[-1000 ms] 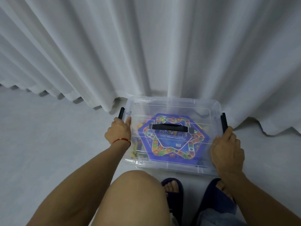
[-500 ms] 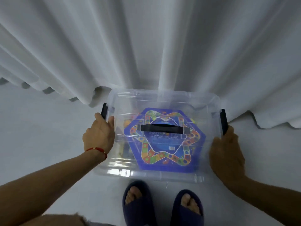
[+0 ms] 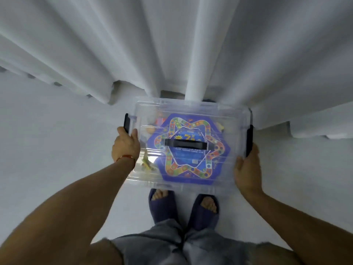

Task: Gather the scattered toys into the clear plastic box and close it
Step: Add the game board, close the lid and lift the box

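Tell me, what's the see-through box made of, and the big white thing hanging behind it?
The box looks like clear, glossy hard plastic: you can see the toys through it and light glints off it. Its side latch seems to be black matte plastic. The curtain looks like soft white cloth, since it hangs in long folds.

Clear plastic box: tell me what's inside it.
Through the lid of the clear plastic box shows a blue hexagonal game board and small colourful toys beside it. Anything beneath the board is hidden.

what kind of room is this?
Likely a home room: pleated white floor-length curtain, pale smooth floor, dark blue slippers, and a clear plastic toy box held by both hands.
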Demonstrator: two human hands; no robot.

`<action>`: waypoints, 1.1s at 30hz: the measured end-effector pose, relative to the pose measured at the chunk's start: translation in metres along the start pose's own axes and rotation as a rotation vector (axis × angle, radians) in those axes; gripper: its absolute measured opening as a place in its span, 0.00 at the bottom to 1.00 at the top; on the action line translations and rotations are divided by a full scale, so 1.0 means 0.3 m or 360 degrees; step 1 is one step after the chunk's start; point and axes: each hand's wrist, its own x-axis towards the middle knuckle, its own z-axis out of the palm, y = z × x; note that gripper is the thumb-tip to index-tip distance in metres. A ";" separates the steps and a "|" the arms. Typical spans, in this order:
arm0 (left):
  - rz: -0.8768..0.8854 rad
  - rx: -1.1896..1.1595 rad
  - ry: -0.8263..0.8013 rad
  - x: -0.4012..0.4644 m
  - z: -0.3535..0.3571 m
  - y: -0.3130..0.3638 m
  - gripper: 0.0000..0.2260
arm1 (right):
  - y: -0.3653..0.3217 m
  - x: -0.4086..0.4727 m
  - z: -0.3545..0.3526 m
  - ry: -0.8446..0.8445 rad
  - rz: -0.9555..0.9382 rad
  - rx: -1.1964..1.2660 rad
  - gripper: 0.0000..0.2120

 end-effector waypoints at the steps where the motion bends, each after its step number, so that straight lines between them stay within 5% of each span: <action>1: -0.0116 -0.0115 -0.0119 -0.017 -0.045 0.018 0.18 | -0.030 -0.003 -0.049 -0.0142 0.0126 0.0037 0.25; 9: -0.0417 -0.0623 -0.0408 -0.276 -0.798 0.004 0.20 | -0.455 -0.344 -0.564 -0.0450 0.0289 0.0195 0.24; 17: -0.0760 -0.1240 -0.0329 -0.653 -1.803 -0.206 0.17 | -1.237 -0.848 -0.965 -0.0545 -0.0148 0.0160 0.22; 24: -0.0765 -0.1666 -0.0114 -0.718 -2.419 -0.618 0.15 | -1.924 -1.266 -0.927 -0.0659 -0.0712 0.0015 0.20; 33: -0.0698 -0.1970 -0.0030 -0.508 -3.023 -1.248 0.20 | -2.642 -1.785 -0.550 -0.0679 -0.1077 -0.0062 0.14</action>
